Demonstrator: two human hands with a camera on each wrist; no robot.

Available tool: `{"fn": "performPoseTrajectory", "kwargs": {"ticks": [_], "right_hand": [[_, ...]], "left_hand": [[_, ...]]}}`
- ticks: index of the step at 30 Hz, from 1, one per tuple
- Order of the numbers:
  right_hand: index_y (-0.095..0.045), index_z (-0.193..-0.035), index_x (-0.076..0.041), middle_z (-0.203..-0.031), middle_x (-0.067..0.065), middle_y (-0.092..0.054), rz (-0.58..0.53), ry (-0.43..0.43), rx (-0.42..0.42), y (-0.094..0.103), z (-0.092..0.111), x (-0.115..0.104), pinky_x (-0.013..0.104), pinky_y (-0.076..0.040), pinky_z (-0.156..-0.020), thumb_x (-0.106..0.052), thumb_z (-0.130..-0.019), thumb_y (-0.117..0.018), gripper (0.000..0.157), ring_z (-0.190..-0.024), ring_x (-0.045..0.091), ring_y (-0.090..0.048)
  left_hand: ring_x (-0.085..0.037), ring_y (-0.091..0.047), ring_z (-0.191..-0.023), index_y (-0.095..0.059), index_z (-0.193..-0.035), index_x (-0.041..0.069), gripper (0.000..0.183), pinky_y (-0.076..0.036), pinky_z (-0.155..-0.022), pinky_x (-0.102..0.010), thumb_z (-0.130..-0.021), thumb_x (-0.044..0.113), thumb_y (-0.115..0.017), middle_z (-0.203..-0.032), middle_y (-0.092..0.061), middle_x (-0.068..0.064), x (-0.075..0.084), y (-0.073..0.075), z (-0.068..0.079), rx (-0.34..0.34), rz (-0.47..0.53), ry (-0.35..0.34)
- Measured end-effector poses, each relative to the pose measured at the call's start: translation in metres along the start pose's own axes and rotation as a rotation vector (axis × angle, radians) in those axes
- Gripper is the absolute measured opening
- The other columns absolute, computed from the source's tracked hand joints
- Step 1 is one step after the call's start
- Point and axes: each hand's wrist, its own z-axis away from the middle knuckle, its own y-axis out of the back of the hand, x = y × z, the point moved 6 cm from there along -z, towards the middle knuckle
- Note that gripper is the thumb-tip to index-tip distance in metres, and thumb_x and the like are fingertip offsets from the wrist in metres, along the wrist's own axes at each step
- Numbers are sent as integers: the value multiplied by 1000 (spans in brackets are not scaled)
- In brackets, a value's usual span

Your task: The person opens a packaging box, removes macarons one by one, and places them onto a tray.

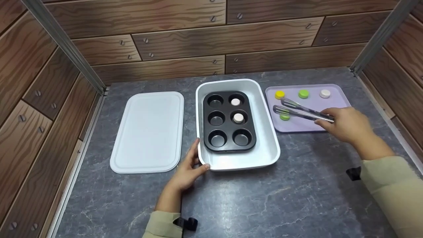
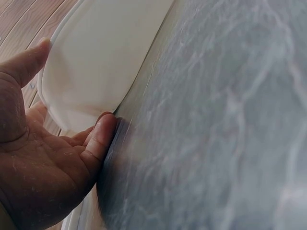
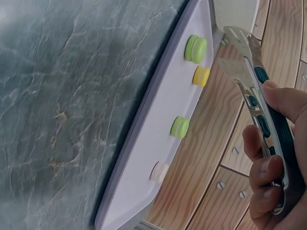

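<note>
My right hand (image 1: 350,124) grips metal tongs (image 1: 307,114) with dark grips, their jaws spread apart over a lilac tray (image 1: 300,128). On that tray lie a yellow macaron (image 1: 280,95), a green macaron (image 1: 303,94), a white macaron (image 1: 325,93) and a second green macaron (image 1: 284,115), partly hidden behind the tongs. My left hand (image 1: 185,173) holds the near left corner of a white rectangular container (image 1: 241,162), thumb at the front rim, fingers along the side. Inside stands a black muffin tin (image 1: 228,120); two right-hand cups each hold a cream macaron (image 1: 238,118).
A flat white lid (image 1: 148,132) lies on the grey marbled table (image 1: 251,205), left of the container. Wood-patterned panels (image 1: 181,43) enclose the back and both sides, with metal posts (image 1: 66,46) at the corners.
</note>
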Motion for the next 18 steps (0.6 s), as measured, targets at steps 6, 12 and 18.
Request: {"fn": "performPoseTrajectory", "kwargs": {"ticks": [6,12,18], "right_hand": [[-75,-121,-4,-100,25,-75,-28,31,73,8,-2,-18,63,-48,-61,-33,-96,-79,38,-79,43,-68],[-78,-116,-5,-94,22,-76,-53,119,164,15,-5,-42,64,-48,-61,-29,-92,-82,34,-75,44,-68],[-78,-113,-7,-86,15,-76,-65,169,159,12,-9,-64,59,-47,-57,-29,-91,-84,32,-67,35,-63]], "left_hand": [[-46,-60,-128,-10,-169,3,95,-54,-90,-27,-97,-2,-71,-158,-40,-35,0,0,-1,2,9,8],[-47,-59,-129,-10,-169,3,95,-54,-90,-27,-97,-2,-71,-159,-38,-35,0,0,0,5,24,8],[-47,-59,-128,-10,-169,4,95,-55,-88,-27,-97,-2,-71,-160,-37,-35,1,-1,0,4,30,14]]}}
